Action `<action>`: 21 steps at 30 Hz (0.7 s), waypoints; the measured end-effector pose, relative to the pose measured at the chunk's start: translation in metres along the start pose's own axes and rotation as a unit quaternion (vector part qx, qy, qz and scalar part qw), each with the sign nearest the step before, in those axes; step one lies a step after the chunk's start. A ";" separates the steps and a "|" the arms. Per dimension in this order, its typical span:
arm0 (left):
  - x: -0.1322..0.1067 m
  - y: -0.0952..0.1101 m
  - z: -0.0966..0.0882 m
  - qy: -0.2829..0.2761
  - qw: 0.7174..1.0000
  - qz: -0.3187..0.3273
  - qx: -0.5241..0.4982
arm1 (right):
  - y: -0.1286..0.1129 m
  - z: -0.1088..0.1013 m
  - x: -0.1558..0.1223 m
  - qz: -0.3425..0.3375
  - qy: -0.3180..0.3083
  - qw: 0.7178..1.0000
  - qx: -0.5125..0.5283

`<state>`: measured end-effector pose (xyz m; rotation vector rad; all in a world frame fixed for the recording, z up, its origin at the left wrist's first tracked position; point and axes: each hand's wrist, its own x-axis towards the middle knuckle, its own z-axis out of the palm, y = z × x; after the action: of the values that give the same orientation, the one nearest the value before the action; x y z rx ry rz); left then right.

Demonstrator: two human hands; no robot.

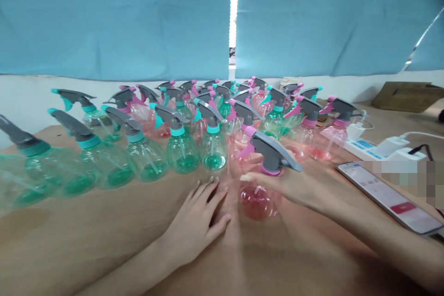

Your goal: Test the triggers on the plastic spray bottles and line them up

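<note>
A pink spray bottle (258,202) with a grey and pink trigger head stands upright near the middle of the wooden table. My right hand (277,185) wraps round it just below the collar; some of the fingers are hidden behind the bottle. To its left, my left hand (203,212) rests palm down on the table, fingers spread, holding nothing. Just beyond the left hand's fingertips stand a clear green spray bottle (214,150) and another green spray bottle (183,151), each with a turquoise collar and a little liquid or tinted base at the bottom.
Several more green and pink spray bottles stand in rows behind and to the left. On the right lie a phone (388,194) and a white power strip (364,147) with plugs and cables. A cardboard box (405,96) sits at the far right, below blue curtains (121,18).
</note>
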<state>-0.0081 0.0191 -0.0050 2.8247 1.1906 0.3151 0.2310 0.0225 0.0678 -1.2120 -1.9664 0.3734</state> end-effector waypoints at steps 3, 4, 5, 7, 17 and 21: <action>0.000 0.000 0.001 0.008 1.000 0.001 0.007 | -0.014 -0.011 -0.005 0.026 0.010 0.990 -0.139; 0.000 0.000 0.002 0.010 1.000 0.000 0.009 | -0.018 -0.014 -0.008 0.037 0.021 0.983 -0.180; 0.000 0.000 0.002 0.013 1.000 -0.001 0.012 | -0.020 -0.017 -0.011 0.047 0.025 0.976 -0.209; 0.001 0.001 0.003 0.017 1.000 -0.006 0.017 | -0.019 -0.019 -0.019 0.053 0.016 0.972 -0.228; 0.012 0.012 0.004 0.024 1.000 0.004 0.013 | 0.032 -0.029 -0.040 0.102 0.031 0.985 -0.133; 0.019 0.018 0.007 0.025 1.000 0.011 0.003 | 0.049 -0.036 -0.035 0.122 0.058 0.987 -0.089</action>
<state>0.0191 0.0199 -0.0060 2.8527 1.1718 0.3870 0.2974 0.0122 0.0456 -1.5604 -1.7855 0.2454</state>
